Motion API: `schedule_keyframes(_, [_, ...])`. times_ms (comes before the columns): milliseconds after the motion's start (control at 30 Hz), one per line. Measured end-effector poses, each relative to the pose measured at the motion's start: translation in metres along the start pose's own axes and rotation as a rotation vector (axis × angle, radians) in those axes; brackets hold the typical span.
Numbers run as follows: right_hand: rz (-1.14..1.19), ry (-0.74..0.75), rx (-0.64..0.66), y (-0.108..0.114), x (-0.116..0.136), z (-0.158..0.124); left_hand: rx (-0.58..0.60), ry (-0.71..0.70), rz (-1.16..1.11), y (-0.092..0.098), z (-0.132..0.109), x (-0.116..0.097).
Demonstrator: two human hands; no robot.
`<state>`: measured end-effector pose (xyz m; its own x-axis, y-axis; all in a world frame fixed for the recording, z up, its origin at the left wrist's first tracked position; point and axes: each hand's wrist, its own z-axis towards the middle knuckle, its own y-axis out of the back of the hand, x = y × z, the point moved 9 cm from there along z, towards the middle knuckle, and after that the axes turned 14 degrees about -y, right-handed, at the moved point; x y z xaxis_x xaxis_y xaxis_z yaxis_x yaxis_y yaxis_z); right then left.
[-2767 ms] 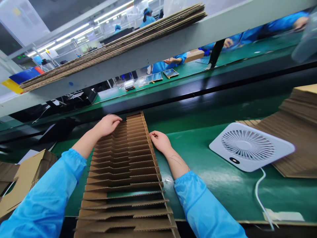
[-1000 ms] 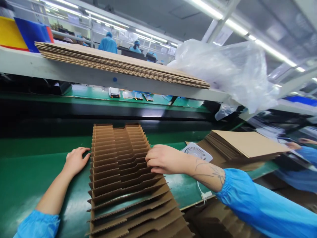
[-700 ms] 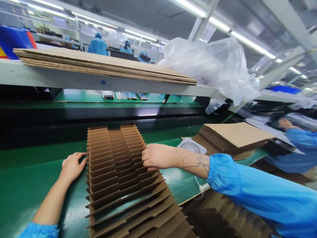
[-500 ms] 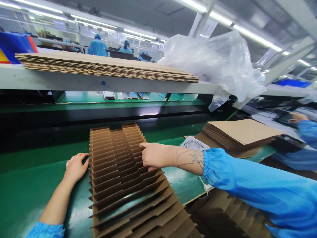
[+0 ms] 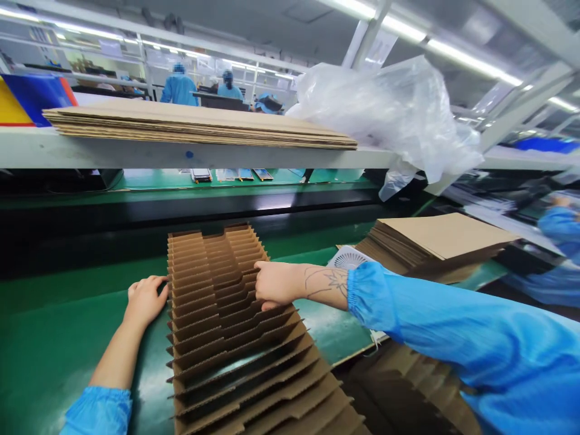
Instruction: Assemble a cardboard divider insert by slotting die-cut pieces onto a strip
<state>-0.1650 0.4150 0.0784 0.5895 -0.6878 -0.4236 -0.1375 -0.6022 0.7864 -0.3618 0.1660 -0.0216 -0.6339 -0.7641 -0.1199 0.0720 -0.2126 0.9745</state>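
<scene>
A long cardboard divider (image 5: 235, 302), made of many upright slotted strips, lies on the green work surface and runs toward me. At its left edge, my left hand (image 5: 145, 299) is closed, thumb and index finger meeting the cardboard with a small gap between them. My right hand (image 5: 277, 284) is at the right edge, its index finger laid over the strips and its other fingers curled against the cardboard. Part of the right fingertips is hidden. Blue elastic-cuffed sleeves cover both forearms.
Stacked cardboard sheets (image 5: 446, 235) and a small white fan (image 5: 348, 258) stand to the right. The shelf (image 5: 190, 156) ahead bears flat cardboard (image 5: 203, 124) and clear plastic bags (image 5: 376, 109). More cardboard strips (image 5: 417, 374) lie low at right. A co-worker's blue sleeve (image 5: 559, 226) shows far right.
The view has shifted slightly. My right hand and forearm have moved a little left along the divider's edge, while my left hand stays at its left side.
</scene>
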Motion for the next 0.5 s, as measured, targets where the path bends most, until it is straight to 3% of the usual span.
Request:
schedule_keyframes(133, [-0.03,-0.024,0.039,0.009,0.003,-0.016,-0.004,-0.003,-0.025,0.0,-0.001,0.0])
schedule_keyframes(300, [-0.035,-0.161,-0.016,0.022,-0.013,-0.057,0.009,-0.009,-0.033,-0.01,0.004,0.011])
schedule_keyframes(500, [0.05,-0.329,-0.104,0.015,-0.023,-0.133,0.062,-0.029,-0.024,-0.057,0.018,0.048])
